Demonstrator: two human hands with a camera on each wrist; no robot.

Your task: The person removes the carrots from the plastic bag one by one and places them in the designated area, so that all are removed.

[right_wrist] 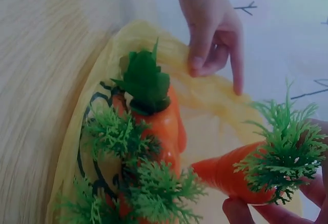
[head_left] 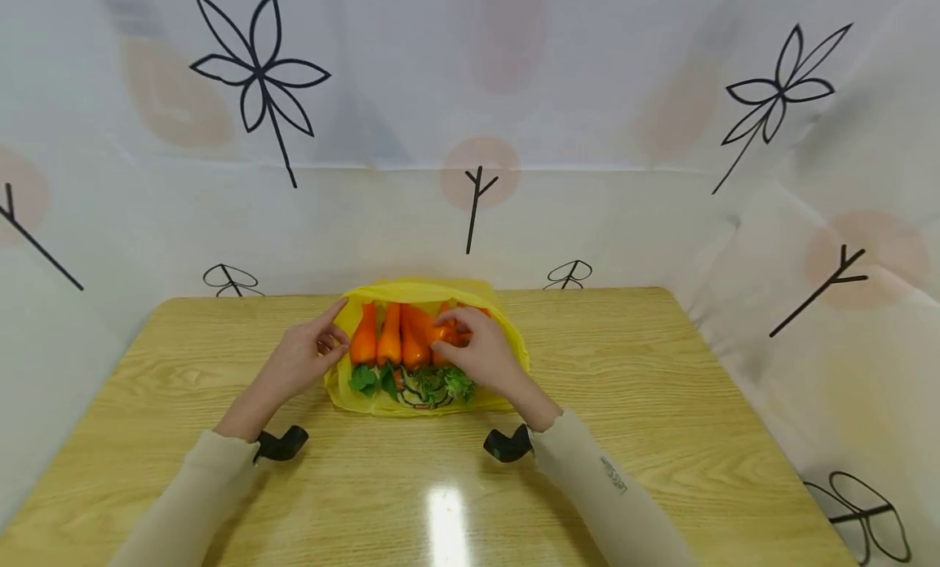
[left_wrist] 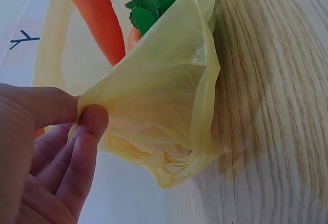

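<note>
A yellow plastic bag (head_left: pixel 429 292) lies with its mouth wide open, full of orange toy carrots (head_left: pixel 390 338) with green leafy tops. At its left rim, my left hand (head_left: pixel 297 359) pinches the thin plastic between thumb and fingers, plainly seen in the left wrist view. My right hand (head_left: pixel 481 351) reaches over the bag's right side, holding a carrot (right_wrist: pixel 228 175) by its thick end beside the feathery green top (right_wrist: pixel 282 155). That carrot's narrow tip points toward the others in the bag. Part of its thick end is hidden behind the leaves.
Underneath is a light wooden table (head_left: pixel 624 371), its far edge just behind the bag. A white cloth (head_left: pixel 382 216) with black plant drawings hangs behind and at both sides. Dark curved lines (head_left: pixel 426 402) show at the bag's near side. Black wrist mounts (head_left: pixel 507 445) sit by the sleeves.
</note>
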